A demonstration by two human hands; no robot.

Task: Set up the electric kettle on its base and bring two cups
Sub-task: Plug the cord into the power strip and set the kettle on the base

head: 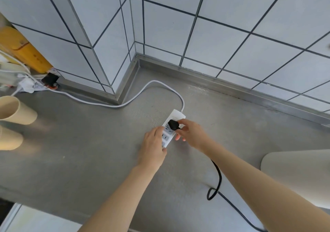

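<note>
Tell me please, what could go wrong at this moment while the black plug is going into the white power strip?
1. The right hand pinches the black plug close to its front, so a fingertip might touch the prongs.
2. The left hand only presses the power strip flat; it may slide on the smooth counter.
3. The black cord has a loop under the right forearm and could snag.
</note>
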